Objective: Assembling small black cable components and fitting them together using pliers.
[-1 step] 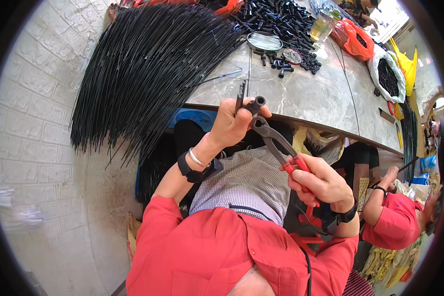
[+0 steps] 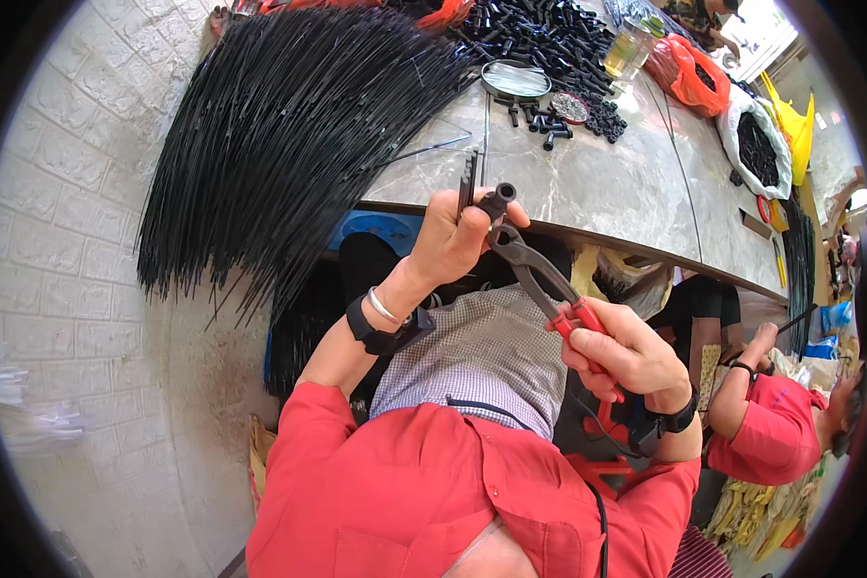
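My left hand (image 2: pixel 453 241) is raised at the front edge of the grey marble table (image 2: pixel 597 183). It holds a short black tube (image 2: pixel 498 200) and a few thin black rods (image 2: pixel 468 178) upright between its fingers. My right hand (image 2: pixel 626 352) is closed around the red handles of a pair of dark pliers (image 2: pixel 535 270). The jaws of the pliers reach up to the bottom of the black tube, just under my left fingers. Both wrists carry black bands.
A big fan of long black rods (image 2: pixel 289 125) hangs over the table's left end. Farther back lie a pile of short black tubes (image 2: pixel 539 34), a round dish (image 2: pixel 515 79), a glass jar (image 2: pixel 626 48) and an orange bag (image 2: pixel 689 72). Another person in a red sleeve (image 2: pixel 761 424) works at the right.
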`<state>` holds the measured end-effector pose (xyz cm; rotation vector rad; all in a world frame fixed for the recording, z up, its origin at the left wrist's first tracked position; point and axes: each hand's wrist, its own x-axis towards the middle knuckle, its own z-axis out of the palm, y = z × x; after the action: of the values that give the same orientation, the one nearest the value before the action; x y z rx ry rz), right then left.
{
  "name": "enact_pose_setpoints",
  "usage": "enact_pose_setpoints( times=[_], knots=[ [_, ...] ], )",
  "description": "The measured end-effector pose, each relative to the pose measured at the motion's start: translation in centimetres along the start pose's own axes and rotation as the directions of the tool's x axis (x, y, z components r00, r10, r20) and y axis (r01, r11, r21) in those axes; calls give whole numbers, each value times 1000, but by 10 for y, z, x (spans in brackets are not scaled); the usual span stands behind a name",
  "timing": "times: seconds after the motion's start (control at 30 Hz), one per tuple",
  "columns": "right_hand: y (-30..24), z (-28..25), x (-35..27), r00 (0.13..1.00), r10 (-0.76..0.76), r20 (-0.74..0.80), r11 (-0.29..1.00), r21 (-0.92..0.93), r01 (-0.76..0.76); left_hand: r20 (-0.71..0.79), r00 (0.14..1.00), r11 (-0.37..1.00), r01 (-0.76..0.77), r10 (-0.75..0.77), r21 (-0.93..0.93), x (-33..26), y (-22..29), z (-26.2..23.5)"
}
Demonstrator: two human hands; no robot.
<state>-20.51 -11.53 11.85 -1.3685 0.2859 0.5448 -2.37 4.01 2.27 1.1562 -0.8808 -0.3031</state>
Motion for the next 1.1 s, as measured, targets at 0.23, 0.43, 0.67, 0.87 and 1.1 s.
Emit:
enact_pose_setpoints(
  times=[0.23, 0.43, 0.67, 0.87, 1.1],
  knots=[
    [21, 20, 24, 952, -231, -201, 893, -433, 125, -193, 979, 998, 57, -59, -16, 6, -9, 7],
    [14, -3, 34, 918, -348, -188, 824, -529, 204, -321, 945, 996, 76, -58, 43, 20, 15, -11],
    [51, -136, 63, 512, -764, -393, 375, -916, -142, -335, 942, 956, -127, 32, -265, 28, 91, -73],
    [82, -221, 110, 416, -724, -550, 309, -798, -517, -246, 950, 589, -314, 194, -745, 10, 149, -110],
    [109, -214, 90, 189, -888, -420, 318, -856, -407, -454, 883, 454, -457, 123, -765, 7, 110, -107]
  ],
)
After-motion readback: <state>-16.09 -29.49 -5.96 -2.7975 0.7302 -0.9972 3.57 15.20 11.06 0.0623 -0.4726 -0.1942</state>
